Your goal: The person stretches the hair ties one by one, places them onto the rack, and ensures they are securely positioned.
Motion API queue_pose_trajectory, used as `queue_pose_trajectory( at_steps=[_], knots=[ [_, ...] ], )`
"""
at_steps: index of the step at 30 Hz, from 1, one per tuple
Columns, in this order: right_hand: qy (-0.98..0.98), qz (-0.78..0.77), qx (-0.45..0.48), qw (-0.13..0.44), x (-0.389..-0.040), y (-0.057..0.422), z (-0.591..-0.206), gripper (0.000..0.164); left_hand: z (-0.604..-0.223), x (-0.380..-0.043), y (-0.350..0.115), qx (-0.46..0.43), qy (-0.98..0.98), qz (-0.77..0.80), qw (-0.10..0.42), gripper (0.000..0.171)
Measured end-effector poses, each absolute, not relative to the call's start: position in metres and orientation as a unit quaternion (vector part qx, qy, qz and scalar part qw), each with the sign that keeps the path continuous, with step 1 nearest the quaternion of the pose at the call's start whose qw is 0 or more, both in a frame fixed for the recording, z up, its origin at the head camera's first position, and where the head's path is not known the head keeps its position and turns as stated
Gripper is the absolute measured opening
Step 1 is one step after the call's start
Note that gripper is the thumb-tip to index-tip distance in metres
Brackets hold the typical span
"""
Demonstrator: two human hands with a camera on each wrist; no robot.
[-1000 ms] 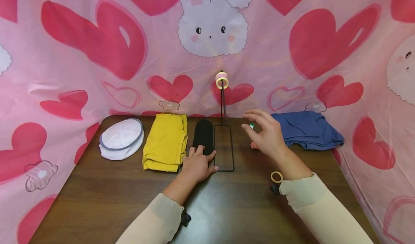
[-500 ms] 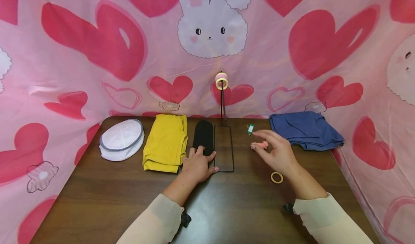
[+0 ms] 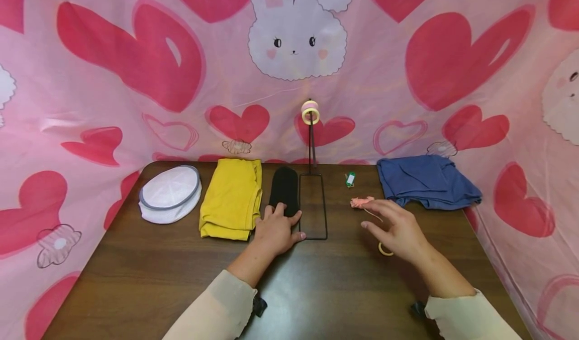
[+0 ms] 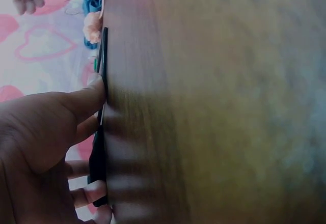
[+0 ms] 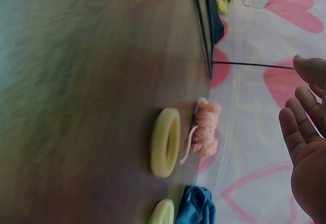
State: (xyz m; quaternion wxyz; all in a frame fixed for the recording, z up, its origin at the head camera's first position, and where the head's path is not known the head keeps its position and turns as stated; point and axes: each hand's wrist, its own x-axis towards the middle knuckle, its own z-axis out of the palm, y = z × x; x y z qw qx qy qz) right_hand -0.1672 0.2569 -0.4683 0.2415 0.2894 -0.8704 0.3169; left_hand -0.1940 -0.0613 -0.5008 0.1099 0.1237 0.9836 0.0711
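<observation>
Right hand [image 3: 400, 232], fingers spread, drawn back from coral-pink yarn bundle [image 3: 361, 202], well inside right edge of brown wooden bench [image 3: 334, 285]; left hand [image 3: 277, 232], splayed, stays on black wire stand [image 3: 323, 207].

Room type unclear; booth-like: pink heart-print cloth [image 3: 371, 91] behind and beside brown table [image 3: 325, 274].

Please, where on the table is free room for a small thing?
Bare table shows between the left sleeve and right sleeve, and left of the left sleeve, in front of the yellow cloth. It is crowded around that cloth, the black pad, wire stand and left hand, and near the right hand, coral yarn and yellow ring.
</observation>
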Motion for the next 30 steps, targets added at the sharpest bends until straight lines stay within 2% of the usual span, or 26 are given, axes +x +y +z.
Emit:
queue_pose_trajectory(
  at_steps=[7, 13, 20, 30],
  knots=[
    [-0.895, 0.285, 0.272, 0.210, -0.154, 0.271, -0.474, 0.048, -0.502, -0.194, -0.061, 0.122, 0.983, 0.071, 0.114, 0.071],
    [-0.903, 0.271, 0.269, 0.197, -0.146, 0.282, -0.479, 0.051, -0.502, -0.194, -0.061, 0.122, 0.983, 0.073, 0.112, 0.070],
    [-0.921, 0.249, 0.255, 0.156, -0.138, 0.292, -0.485, 0.057, -0.502, -0.195, -0.061, 0.124, 0.983, 0.075, 0.115, 0.071],
    [-0.924, 0.236, 0.277, 0.119, -0.136, 0.305, -0.495, 0.064, -0.500, -0.195, -0.062, 0.121, 0.983, 0.076, 0.116, 0.070]
  ],
)
